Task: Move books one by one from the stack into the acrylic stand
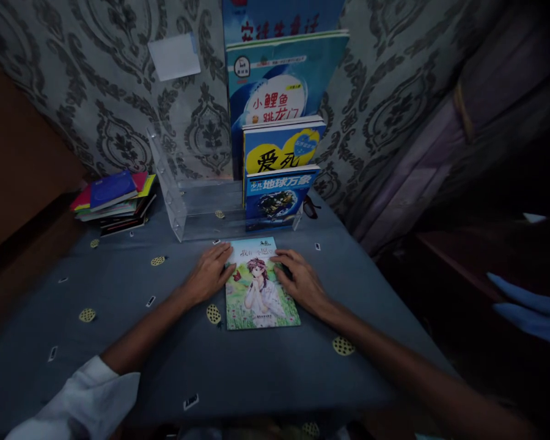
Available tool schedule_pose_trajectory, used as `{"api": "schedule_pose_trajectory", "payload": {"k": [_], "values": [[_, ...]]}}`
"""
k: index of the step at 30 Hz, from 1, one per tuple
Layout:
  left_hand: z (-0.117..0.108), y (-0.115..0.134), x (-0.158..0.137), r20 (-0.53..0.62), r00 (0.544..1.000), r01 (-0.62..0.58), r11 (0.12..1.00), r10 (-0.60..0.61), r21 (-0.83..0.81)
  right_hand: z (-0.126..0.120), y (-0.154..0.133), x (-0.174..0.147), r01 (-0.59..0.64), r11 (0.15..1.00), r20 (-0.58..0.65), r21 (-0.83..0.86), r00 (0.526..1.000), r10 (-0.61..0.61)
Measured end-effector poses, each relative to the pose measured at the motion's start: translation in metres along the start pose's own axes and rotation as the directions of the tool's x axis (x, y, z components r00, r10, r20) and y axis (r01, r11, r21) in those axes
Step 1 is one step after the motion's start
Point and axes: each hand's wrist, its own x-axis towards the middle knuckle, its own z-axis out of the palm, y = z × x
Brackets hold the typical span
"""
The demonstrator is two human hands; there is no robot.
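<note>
A picture book (259, 299) with a drawn figure on its cover lies flat on the table, face up. Along its upper left edge rests my left hand (208, 272), fingertips and thumb touching the book, fingers stretched out. My right hand (302, 278) lies at the opposite edge, its fingers spread over the cover's border. Just beyond the book stands a clear acrylic display rack (211, 223). On its right side, several books stand in stepped rows, with a blue book about the Earth (277, 205) in front and a yellow-and-blue book (268, 146) behind it.
A stack of books (114, 198) sits at the table's back left. Dark glasses (310, 208) lie right of the rack. A patterned wall covering (119, 91) rises behind, with a purple curtain (407, 177) on the right. A blue object (531, 305) shows at the right edge.
</note>
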Motion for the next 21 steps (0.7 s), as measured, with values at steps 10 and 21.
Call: {"api": "schedule_pose_trajectory", "payload": {"k": [10, 21], "values": [[0.013, 0.014, 0.029, 0.048, 0.992, -0.120, 0.993, 0.121, -0.024, -0.006, -0.001, 0.000, -0.042, 0.995, 0.010, 0.087, 0.999, 0.041], [0.031, 0.037, 0.079, 0.095, 0.952, -0.286, 0.955, 0.293, -0.080, -0.011, 0.002, -0.003, -0.015, 0.992, 0.008, 0.128, 1.000, 0.014]]}}
